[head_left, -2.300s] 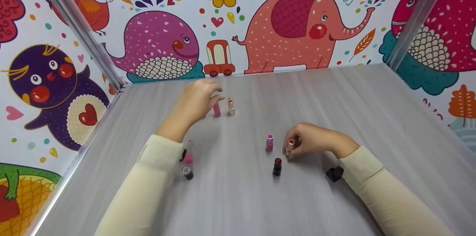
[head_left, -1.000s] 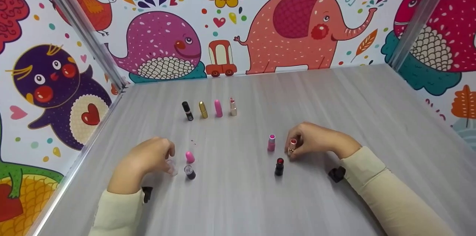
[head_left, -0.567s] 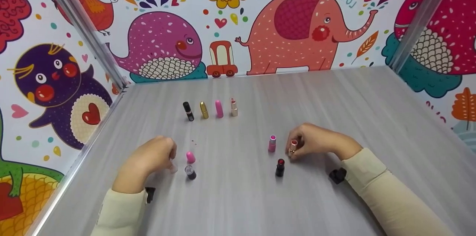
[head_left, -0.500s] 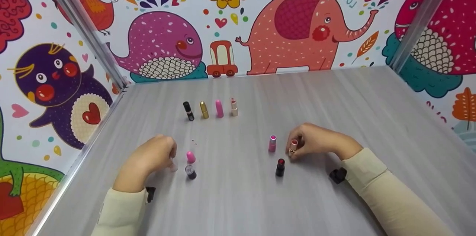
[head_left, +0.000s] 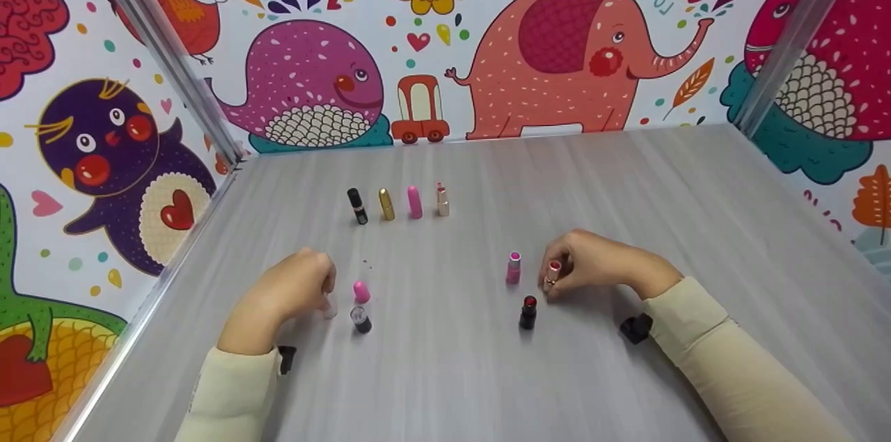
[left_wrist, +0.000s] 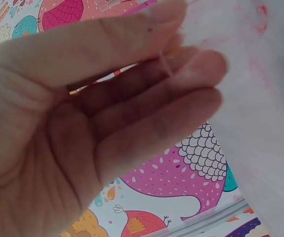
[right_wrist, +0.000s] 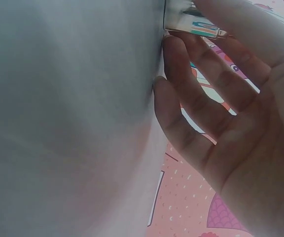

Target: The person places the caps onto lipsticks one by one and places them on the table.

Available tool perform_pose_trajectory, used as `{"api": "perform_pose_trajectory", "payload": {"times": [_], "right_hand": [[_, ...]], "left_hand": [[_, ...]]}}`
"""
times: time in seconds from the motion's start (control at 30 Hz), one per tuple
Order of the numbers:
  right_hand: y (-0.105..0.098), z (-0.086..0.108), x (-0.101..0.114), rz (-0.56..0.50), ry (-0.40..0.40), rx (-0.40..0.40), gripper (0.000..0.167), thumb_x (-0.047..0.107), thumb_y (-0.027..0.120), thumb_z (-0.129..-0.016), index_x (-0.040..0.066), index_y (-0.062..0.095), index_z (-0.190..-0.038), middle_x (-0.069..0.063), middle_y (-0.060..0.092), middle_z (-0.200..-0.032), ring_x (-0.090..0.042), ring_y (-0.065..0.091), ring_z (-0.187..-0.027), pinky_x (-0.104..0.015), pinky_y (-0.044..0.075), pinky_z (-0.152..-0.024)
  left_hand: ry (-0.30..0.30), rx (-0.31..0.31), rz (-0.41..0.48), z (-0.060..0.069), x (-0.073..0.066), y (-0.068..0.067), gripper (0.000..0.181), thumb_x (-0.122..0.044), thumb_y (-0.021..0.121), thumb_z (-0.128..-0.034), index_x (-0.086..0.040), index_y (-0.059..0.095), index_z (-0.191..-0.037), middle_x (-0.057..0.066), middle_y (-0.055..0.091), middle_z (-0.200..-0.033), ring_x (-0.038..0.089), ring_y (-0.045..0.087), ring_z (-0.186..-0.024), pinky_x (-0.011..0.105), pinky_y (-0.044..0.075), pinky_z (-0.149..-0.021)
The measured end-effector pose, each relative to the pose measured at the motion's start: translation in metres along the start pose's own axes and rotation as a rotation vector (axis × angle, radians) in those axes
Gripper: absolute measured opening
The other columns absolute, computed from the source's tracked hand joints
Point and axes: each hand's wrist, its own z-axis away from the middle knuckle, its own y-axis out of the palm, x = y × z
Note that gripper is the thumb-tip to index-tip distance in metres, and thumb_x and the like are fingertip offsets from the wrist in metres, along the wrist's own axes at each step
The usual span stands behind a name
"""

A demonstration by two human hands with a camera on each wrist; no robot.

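My left hand (head_left: 285, 299) pinches a small clear cap (head_left: 330, 308) at table level, on the left. In the left wrist view its thumb and fingers hide most of that cap. Just right of this hand stand a pink cap (head_left: 360, 291) and a dark cap (head_left: 360, 320) with a clearer top. My right hand (head_left: 592, 263) holds an uncapped gold lipstick (head_left: 553, 276) upright, its red tip showing. The right wrist view shows its shiny base (right_wrist: 194, 25) between thumb and fingers. Beside it stand an uncapped pink lipstick (head_left: 513, 268) and an uncapped black lipstick (head_left: 527, 313).
Farther back, a row holds a black lipstick tube (head_left: 357, 207), a gold tube (head_left: 387, 205), a pink tube (head_left: 415, 202) and a pale gold lipstick (head_left: 443, 201). Tiny specks mark the grey table (head_left: 445, 358). Printed walls (head_left: 320, 73) enclose the back and sides.
From the pink tube in the back row, my left hand has come down to the front left and taken the clear cap between its fingers. The right hand keeps its place on the gold lipstick.
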Motion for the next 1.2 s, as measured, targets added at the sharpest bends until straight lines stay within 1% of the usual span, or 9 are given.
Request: {"api": "perform_pose_trajectory", "payload": {"times": [0.17, 0.3, 0.47, 0.63, 0.77, 0.87, 0.97, 1.07, 1.2], "right_hand": [[0.000, 0.000, 0.002, 0.000, 0.025, 0.006, 0.016, 0.008, 0.092, -0.083, 0.016, 0.082, -0.092, 0.009, 0.074, -0.088, -0.005, 0.066, -0.078, -0.020, 0.056, -0.070], [-0.002, 0.004, 0.002, 0.001, 0.007, -0.003, 0.016, 0.005, 0.091, -0.084, 0.015, 0.082, -0.092, 0.007, 0.074, -0.089, -0.005, 0.066, -0.078, -0.021, 0.057, -0.071], [-0.001, 0.005, 0.000, -0.006, 0.020, 0.003, 0.015, 0.006, 0.091, -0.084, 0.016, 0.081, -0.091, 0.008, 0.075, -0.090, -0.006, 0.066, -0.079, -0.021, 0.057, -0.072], [0.000, 0.004, 0.000, -0.005, 0.016, -0.001, 0.016, 0.006, 0.092, -0.084, 0.016, 0.081, -0.090, 0.008, 0.075, -0.090, -0.006, 0.066, -0.079, -0.022, 0.058, -0.073], [0.001, 0.002, -0.001, -0.014, 0.013, 0.000, 0.016, 0.007, 0.092, -0.084, 0.016, 0.081, -0.092, 0.008, 0.075, -0.090, -0.006, 0.067, -0.080, -0.022, 0.058, -0.074], [0.002, 0.002, -0.002, -0.021, -0.003, 0.000, 0.015, 0.006, 0.091, -0.084, 0.015, 0.081, -0.091, 0.007, 0.075, -0.091, -0.006, 0.066, -0.080, -0.022, 0.058, -0.075], [0.002, 0.002, -0.002, -0.025, -0.010, -0.003, 0.015, 0.004, 0.091, -0.084, 0.014, 0.081, -0.091, 0.005, 0.075, -0.091, -0.005, 0.066, -0.080, -0.022, 0.058, -0.074], [0.001, 0.002, -0.001, -0.032, 0.002, -0.002, 0.015, 0.005, 0.091, -0.084, 0.015, 0.081, -0.091, 0.006, 0.075, -0.091, -0.006, 0.066, -0.079, -0.021, 0.058, -0.074], [0.001, 0.001, -0.001, -0.033, 0.007, 0.001, 0.015, 0.006, 0.091, -0.084, 0.015, 0.081, -0.092, 0.006, 0.075, -0.091, -0.006, 0.066, -0.079, -0.022, 0.059, -0.074]], "left_hand": [[-0.019, -0.002, -0.002, -0.001, -0.001, 0.001, 0.029, 0.003, 0.095, -0.0693, -0.006, 0.068, -0.074, 0.001, 0.061, -0.073, 0.018, 0.054, -0.067, 0.036, 0.051, -0.061], [-0.021, -0.011, 0.007, -0.004, -0.001, 0.003, 0.031, 0.004, 0.094, -0.0683, -0.007, 0.066, -0.071, 0.001, 0.060, -0.071, 0.019, 0.054, -0.066, 0.035, 0.050, -0.062], [-0.028, -0.005, 0.025, -0.005, 0.000, 0.003, 0.032, 0.003, 0.096, -0.0671, -0.008, 0.066, -0.070, 0.000, 0.060, -0.071, 0.018, 0.055, -0.066, 0.035, 0.051, -0.062], [-0.021, 0.004, 0.013, -0.004, -0.001, 0.001, 0.033, 0.001, 0.097, -0.0679, -0.009, 0.065, -0.071, 0.001, 0.060, -0.072, 0.018, 0.054, -0.067, 0.035, 0.050, -0.062], [-0.021, 0.003, 0.009, -0.003, 0.002, -0.001, 0.035, -0.002, 0.097, -0.0693, -0.010, 0.063, -0.071, 0.000, 0.058, -0.071, 0.018, 0.053, -0.067, 0.034, 0.048, -0.062], [0.002, -0.014, 0.000, 0.000, 0.006, -0.002, 0.034, -0.002, 0.096, -0.0720, -0.010, 0.063, -0.071, -0.001, 0.055, -0.071, 0.018, 0.050, -0.070, 0.034, 0.046, -0.064], [0.027, -0.040, -0.004, 0.002, 0.009, -0.006, 0.030, 0.002, 0.092, -0.0757, -0.009, 0.064, -0.072, -0.001, 0.055, -0.072, 0.018, 0.049, -0.073, 0.035, 0.046, -0.065], [0.033, -0.063, 0.003, 0.004, 0.011, -0.012, 0.022, 0.005, 0.087, -0.0807, -0.007, 0.069, -0.078, 0.000, 0.061, -0.075, 0.018, 0.054, -0.074, 0.037, 0.051, -0.067], [0.035, -0.111, 0.036, 0.005, 0.011, -0.020, 0.011, 0.006, 0.082, -0.0860, -0.003, 0.076, -0.088, 0.008, 0.073, -0.087, 0.021, 0.064, -0.078, 0.044, 0.061, -0.074]]}}
